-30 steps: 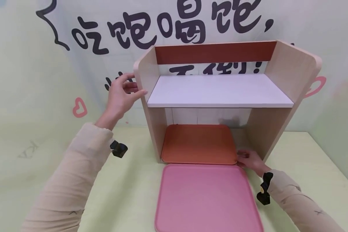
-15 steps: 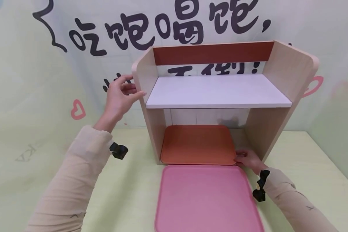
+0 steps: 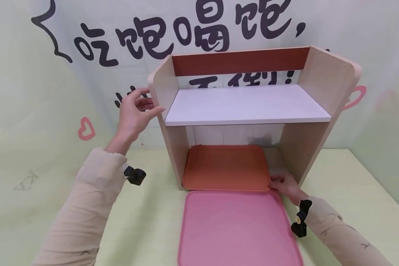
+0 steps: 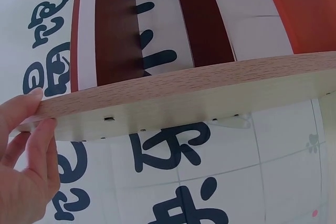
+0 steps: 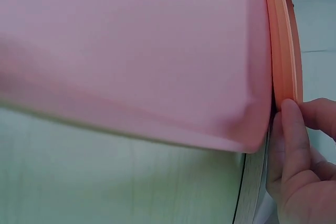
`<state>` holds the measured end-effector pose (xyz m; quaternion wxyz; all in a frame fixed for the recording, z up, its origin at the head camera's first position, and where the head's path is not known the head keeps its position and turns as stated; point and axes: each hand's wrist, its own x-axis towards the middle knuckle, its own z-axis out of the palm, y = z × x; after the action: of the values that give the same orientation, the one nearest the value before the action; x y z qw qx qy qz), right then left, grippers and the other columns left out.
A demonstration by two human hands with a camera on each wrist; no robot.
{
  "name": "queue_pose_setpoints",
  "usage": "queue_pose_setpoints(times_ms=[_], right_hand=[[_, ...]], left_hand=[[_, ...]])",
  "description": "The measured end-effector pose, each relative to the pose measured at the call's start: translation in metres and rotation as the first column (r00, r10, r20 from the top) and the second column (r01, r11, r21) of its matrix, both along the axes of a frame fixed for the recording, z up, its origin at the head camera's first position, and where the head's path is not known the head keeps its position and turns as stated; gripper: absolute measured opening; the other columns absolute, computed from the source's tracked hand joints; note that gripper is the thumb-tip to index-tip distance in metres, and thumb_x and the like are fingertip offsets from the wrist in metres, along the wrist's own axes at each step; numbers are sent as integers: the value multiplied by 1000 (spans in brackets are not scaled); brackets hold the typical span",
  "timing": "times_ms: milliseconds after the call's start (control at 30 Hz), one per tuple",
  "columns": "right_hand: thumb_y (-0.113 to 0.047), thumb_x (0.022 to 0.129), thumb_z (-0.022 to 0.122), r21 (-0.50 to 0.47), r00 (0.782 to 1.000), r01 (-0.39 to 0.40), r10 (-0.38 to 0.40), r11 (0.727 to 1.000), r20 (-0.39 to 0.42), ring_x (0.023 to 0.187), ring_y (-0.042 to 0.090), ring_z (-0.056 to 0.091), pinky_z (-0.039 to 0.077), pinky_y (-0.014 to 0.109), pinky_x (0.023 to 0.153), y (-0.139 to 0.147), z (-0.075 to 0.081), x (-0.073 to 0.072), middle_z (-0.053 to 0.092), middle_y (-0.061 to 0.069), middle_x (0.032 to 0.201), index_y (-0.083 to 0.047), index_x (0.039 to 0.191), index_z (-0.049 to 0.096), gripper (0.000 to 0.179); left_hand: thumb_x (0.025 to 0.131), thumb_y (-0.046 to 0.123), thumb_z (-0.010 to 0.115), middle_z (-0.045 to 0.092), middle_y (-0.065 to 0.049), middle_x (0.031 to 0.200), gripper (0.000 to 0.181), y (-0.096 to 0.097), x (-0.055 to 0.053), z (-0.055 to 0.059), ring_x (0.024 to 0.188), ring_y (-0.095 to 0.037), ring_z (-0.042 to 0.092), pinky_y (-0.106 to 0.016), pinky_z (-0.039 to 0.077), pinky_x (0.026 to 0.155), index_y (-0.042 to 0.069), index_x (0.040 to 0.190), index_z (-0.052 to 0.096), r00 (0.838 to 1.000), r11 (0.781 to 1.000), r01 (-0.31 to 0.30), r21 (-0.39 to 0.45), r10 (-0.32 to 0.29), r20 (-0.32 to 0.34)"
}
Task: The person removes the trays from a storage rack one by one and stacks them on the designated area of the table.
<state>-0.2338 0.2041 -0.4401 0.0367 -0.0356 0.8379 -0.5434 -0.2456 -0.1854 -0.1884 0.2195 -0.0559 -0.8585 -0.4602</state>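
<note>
The orange tray (image 3: 226, 168) sits in the lower bay of the shelf (image 3: 330, 81), stretching left from the right hand (image 3: 287, 186), whose fingers (image 5: 295, 137) are clamped on the rim at its near right corner. That corner probably suits a light pinch because the rim stands proud there. Well above and left, the left hand (image 3: 133, 114) grips the front edge of the left panel (image 3: 165, 83), its fingers on either side, perhaps to steady the shelf. Just in front of the right fingers and to their left lies the pink tray (image 3: 239, 229), close to the orange rim.

Both trays look like smooth plastic, with rounded corners and raised edges. The left panel shows pale wood grain; the white board (image 3: 247, 105) is flat and plain. The tabletop (image 3: 355, 192) is pale and faintly grained.
</note>
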Motion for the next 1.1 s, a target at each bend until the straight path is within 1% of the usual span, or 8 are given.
queue_pose_setpoints(times_ms=[200,400,600,733,900,1000,1100], right_hand=[[-5,81,60,1,1000,9,-9,1000,-27,78,20,56,49,24,64,-2,0,9,59,21,94,13,106,55,31],[-6,83,58,-24,1000,17,-17,1000,21,77,19,61,51,24,66,-4,-1,20,62,20,92,15,109,52,34],[-5,83,57,-45,998,20,-17,999,63,73,17,62,52,26,65,-6,0,31,62,18,89,18,109,48,36],[-6,83,57,-45,993,53,-47,998,110,71,18,62,53,28,64,-8,1,41,60,16,86,18,110,45,38],[-6,82,59,-66,989,86,-77,994,126,72,18,62,53,28,65,-12,0,51,60,15,87,16,114,46,40],[-6,81,60,-86,985,115,-102,990,142,72,16,62,53,27,65,-14,-1,56,61,14,87,16,114,46,41],[-4,80,61,-136,975,160,-134,978,178,70,15,62,53,27,65,-16,-2,61,62,13,83,17,114,43,44]], left_hand=[[76,21,70,56,-15,107,56,-1,1,1,92,-20,56,-33,48,82,10,126,47,1000,1000,5,3,-5,23],[76,21,70,56,-15,108,57,-1,1,1,93,-22,56,-33,48,82,10,126,47,1000,1000,8,7,-8,15],[76,21,70,56,-15,108,57,0,2,1,92,-21,56,-32,48,82,10,126,47,1000,1000,6,8,-6,14],[76,21,70,55,-15,108,57,-1,1,0,91,-20,56,-32,48,82,10,126,47,1000,1000,3,7,-3,15],[75,21,70,55,-15,107,57,-1,1,0,91,-20,56,-31,48,82,10,127,47,1000,1000,1,9,-1,14],[75,21,70,55,-15,107,57,-1,1,0,91,-20,56,-31,48,82,10,127,47,1000,1000,3,8,-3,9],[75,22,70,55,-14,108,57,-1,2,0,91,-20,56,-31,48,82,11,126,47,1000,1000,3,12,-3,2]])
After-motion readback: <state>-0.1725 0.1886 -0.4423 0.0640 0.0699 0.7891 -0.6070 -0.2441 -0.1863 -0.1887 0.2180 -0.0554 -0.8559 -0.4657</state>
